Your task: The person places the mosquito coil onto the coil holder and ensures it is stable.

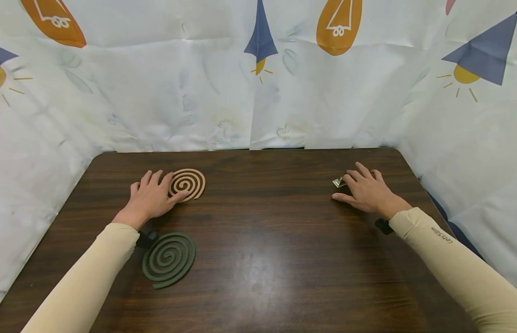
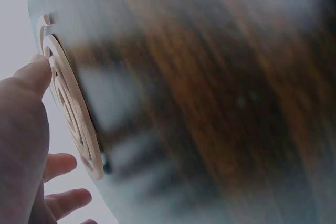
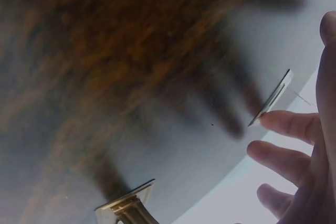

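A tan mosquito coil (image 1: 191, 173) lies toward the back left of the table. Over its left edge rests my left hand (image 1: 147, 199), fingers spread and thumb reaching across the coil. In the left wrist view the thumb tip meets the tan coil (image 2: 84, 124). A green mosquito coil (image 1: 168, 259) lies nearer, beside the left wrist. At the back right, my right hand (image 1: 368, 192) hovers with spread fingers by a small shiny metal piece (image 1: 337, 182). Its index fingertip touches this metal piece (image 3: 273, 100) in the right wrist view. A second metal piece (image 3: 126, 203) shows there, hidden in the head view.
The dark wood table (image 1: 262, 231) has its far edge against a white patterned curtain (image 1: 208, 92). Curtain also hangs along both sides. Dark wrist straps (image 1: 383, 226) sit on both arms.
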A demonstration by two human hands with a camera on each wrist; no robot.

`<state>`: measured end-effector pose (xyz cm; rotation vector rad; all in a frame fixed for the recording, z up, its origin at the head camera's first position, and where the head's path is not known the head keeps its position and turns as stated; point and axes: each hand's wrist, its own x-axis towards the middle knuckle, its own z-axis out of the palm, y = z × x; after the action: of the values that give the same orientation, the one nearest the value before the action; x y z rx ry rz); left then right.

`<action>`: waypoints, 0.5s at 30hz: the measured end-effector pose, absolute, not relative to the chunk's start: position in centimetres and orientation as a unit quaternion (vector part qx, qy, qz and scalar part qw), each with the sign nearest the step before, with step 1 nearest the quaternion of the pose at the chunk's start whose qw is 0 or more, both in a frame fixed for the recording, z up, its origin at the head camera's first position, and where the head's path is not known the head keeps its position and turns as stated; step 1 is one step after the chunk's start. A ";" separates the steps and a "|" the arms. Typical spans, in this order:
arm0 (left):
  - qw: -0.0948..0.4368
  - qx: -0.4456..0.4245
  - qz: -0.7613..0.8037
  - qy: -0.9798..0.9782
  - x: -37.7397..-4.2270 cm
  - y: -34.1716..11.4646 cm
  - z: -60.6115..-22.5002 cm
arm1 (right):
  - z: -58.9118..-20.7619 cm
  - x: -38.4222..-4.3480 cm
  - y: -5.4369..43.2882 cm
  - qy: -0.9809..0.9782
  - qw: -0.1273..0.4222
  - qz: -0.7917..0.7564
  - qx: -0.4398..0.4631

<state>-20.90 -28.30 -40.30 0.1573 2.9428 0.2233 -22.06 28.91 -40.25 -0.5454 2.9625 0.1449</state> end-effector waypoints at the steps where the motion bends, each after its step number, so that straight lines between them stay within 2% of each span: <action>1: 0.094 0.053 0.076 0.991 -21.0 -28.2 -40.4 | -40.3 -22.0 28.9 0.980 0.064 0.046 -0.180; 15: 0.113 0.047 0.081 0.989 -21.5 -27.9 -40.3 | -40.8 -21.3 29.4 0.980 0.072 0.032 -0.183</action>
<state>-21.49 -27.91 -40.31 0.1391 2.9025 0.2371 -21.32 29.43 -40.79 -0.5513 2.9441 0.0964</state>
